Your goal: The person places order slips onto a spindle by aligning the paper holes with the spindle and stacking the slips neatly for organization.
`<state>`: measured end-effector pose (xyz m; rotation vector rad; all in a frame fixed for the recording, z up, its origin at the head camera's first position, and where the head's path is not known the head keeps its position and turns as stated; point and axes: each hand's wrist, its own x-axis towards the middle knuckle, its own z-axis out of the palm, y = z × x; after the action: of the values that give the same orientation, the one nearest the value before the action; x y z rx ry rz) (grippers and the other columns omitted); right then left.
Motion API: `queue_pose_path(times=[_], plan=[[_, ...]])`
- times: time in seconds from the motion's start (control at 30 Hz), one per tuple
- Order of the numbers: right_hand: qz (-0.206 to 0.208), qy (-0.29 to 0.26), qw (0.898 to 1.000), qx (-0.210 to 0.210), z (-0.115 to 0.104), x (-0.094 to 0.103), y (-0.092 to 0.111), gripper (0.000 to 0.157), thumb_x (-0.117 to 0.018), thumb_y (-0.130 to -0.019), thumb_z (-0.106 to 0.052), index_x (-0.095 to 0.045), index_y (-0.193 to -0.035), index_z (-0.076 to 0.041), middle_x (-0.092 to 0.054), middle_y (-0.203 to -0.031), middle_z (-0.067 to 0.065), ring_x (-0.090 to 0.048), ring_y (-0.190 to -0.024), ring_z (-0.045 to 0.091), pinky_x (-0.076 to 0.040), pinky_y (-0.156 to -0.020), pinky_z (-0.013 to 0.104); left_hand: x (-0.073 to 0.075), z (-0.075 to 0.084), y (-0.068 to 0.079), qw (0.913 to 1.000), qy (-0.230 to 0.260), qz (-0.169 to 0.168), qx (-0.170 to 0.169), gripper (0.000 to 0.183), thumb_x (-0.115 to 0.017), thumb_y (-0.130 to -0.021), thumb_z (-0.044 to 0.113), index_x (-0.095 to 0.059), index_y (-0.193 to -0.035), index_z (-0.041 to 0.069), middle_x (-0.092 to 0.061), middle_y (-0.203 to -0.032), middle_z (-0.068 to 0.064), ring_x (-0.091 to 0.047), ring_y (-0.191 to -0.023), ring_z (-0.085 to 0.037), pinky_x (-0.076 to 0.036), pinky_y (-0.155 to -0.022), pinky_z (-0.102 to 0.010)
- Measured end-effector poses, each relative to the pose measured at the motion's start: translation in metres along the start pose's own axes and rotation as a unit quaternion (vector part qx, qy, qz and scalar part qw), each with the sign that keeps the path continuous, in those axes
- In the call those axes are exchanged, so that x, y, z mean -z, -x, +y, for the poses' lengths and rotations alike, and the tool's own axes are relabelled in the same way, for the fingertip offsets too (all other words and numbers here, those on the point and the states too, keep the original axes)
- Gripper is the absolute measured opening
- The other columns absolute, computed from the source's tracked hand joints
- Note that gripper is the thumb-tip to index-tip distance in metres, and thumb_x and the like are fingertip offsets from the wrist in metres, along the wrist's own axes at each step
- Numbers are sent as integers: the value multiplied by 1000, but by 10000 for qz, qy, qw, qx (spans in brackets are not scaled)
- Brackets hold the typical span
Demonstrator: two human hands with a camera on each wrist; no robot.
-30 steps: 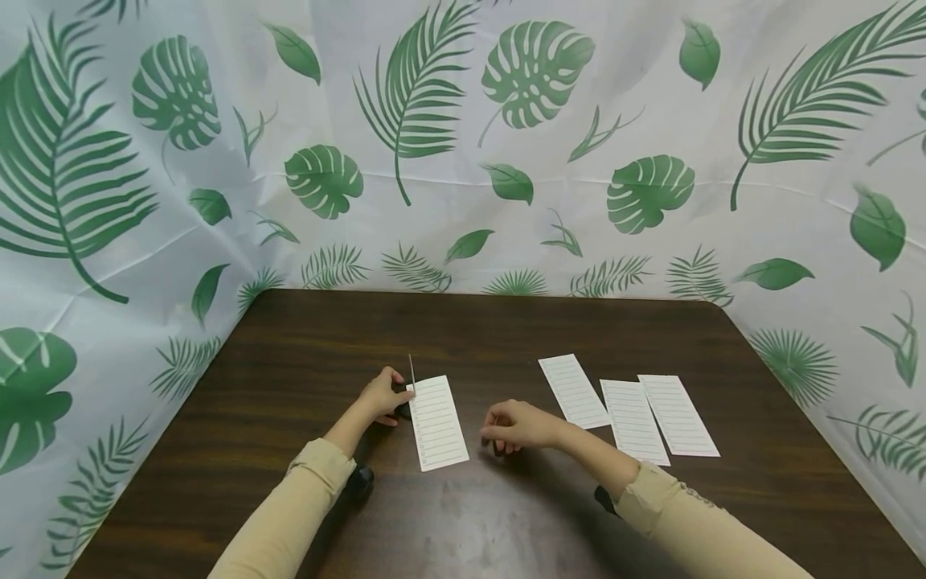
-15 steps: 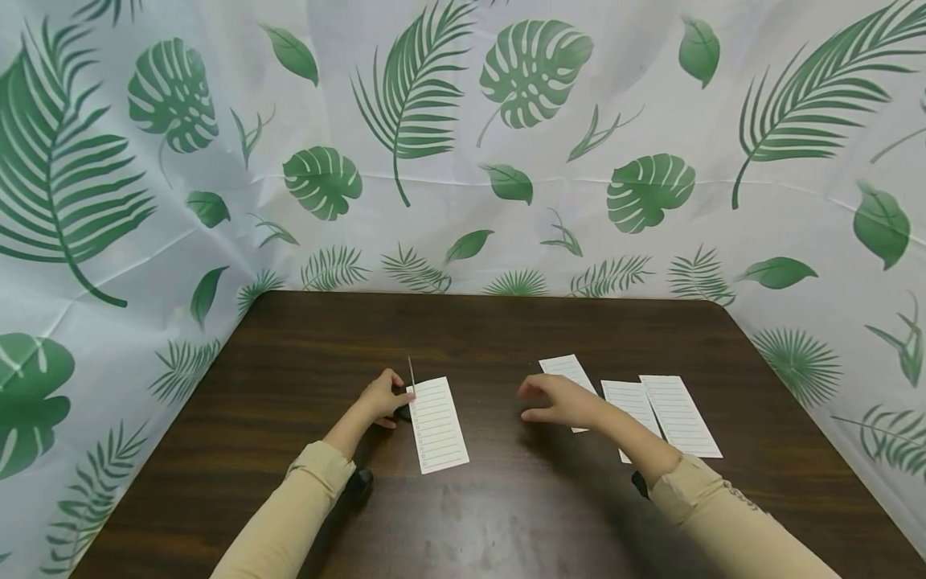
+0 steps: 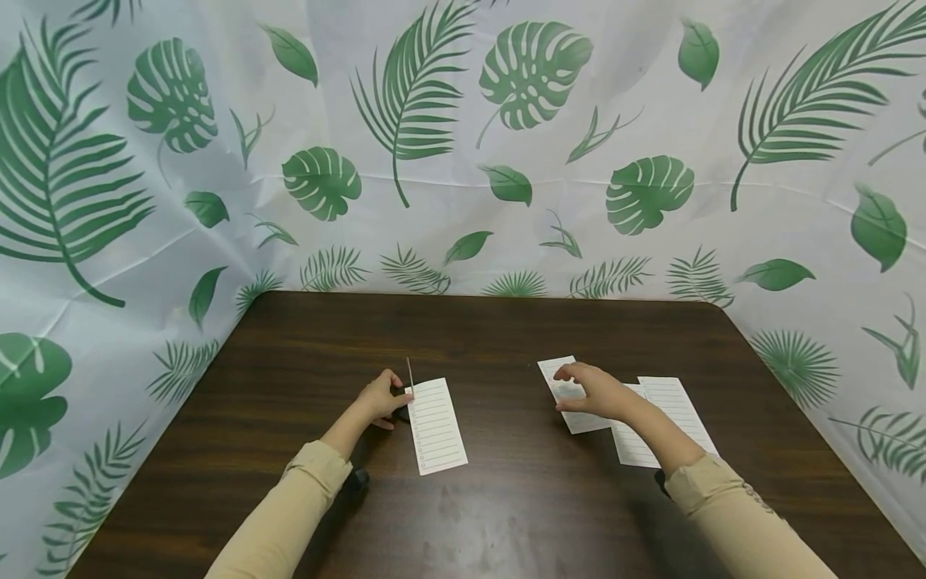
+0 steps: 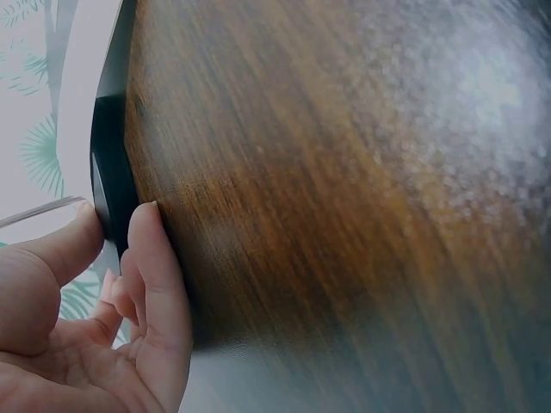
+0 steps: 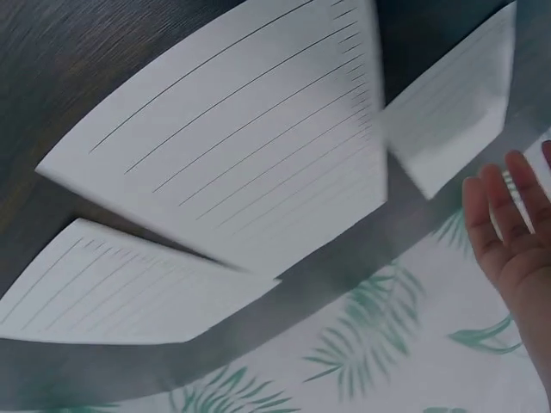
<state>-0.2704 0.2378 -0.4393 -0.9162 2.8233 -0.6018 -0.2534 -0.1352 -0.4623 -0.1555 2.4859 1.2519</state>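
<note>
My left hand (image 3: 379, 400) is at the upper left corner of a lined white paper slip (image 3: 439, 430). In the left wrist view its thumb and forefinger pinch a slim black piece (image 4: 112, 176); I cannot tell what kind it is. A thin pale strip (image 3: 410, 376) sticks out past the thumb. My right hand (image 3: 595, 392), fingers apart and loosely bent, is over another lined slip (image 3: 553, 370) and holds nothing. Two more slips overlap its forearm in the head view, the rightmost slip (image 3: 676, 406) mostly visible. Right fingers (image 5: 482, 215) show at the right wrist view's edge.
The dark wood-grain table (image 3: 463, 330) reaches back to a white curtain (image 3: 434, 233) printed with green leaves, which also hangs along both sides. Light reflects off the table near its front.
My right hand has moved right, from beside the left slip to above the left one of the right-hand slips, and its fingers have opened out. My left hand has stayed in place.
</note>
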Motion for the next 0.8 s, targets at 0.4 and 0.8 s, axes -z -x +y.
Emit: queue_pose_path(times=[0.4,0.8], plan=[[-718,459,9951,-500,19,13,6,88,-81,-69,-32,-39,-137,2,-35,-142,31,-27,-131,55,-30,-92,78,0,-1,-2,10000,39,12,39,28,-59,-93,15,-41,-110,2,-42,-92,-14,-46,-66,-19,-59,-52,-30],[-1286,385,9876,-816,31,12,-1,106,-84,-60,-33,-28,-142,6,-22,-148,31,-13,-135,56,-20,-95,82,0,-1,1,9999,87,58,-14,28,-59,-93,15,-42,-110,2,-46,-97,-18,-50,-70,-23,-59,-52,-31]])
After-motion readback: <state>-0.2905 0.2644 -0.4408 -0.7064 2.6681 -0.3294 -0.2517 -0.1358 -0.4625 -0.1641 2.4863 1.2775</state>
